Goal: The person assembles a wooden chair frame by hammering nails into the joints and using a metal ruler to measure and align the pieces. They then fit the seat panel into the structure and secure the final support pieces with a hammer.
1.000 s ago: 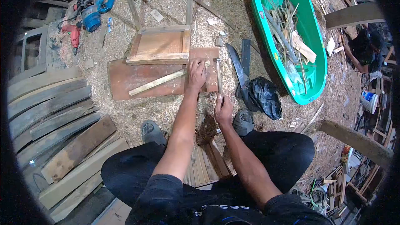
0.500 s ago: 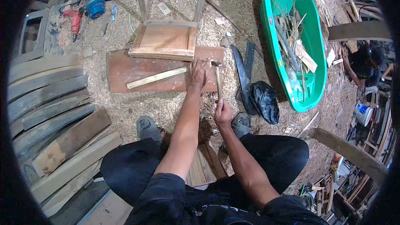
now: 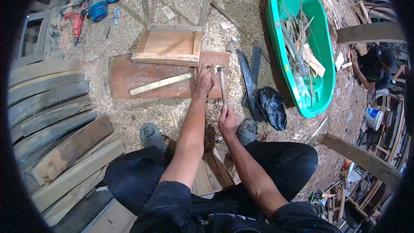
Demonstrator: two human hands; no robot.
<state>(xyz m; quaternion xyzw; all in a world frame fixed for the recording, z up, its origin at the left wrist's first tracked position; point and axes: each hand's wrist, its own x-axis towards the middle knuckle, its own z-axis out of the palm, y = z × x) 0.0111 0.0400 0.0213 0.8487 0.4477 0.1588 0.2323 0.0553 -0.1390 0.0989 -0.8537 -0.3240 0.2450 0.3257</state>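
My left hand (image 3: 204,79) is wrapped round the right end of a pale wooden strip (image 3: 161,83), which lies slanted over a reddish-brown board (image 3: 125,77) on the floor. My right hand (image 3: 227,121) grips the handle of a hammer (image 3: 223,87). The hammer's head is just right of my left fingertips, at the strip's end. Above my left hand, a wooden chair or frame with a panel (image 3: 168,43) rests on the board's upper edge, its legs pointing away.
A green tub (image 3: 321,90) with wood scraps stands at right, beside a black bag (image 3: 271,108) and a long dark blade (image 3: 246,71). Curved planks (image 3: 51,97) are stacked at left. Power tools (image 3: 98,6) lie upper left. Another person (image 3: 374,67) is at far right.
The hammer head has shifted slightly left and down, closer to my left fingers. My right hand has moved a little left and down with the handle. The view has shifted slightly.
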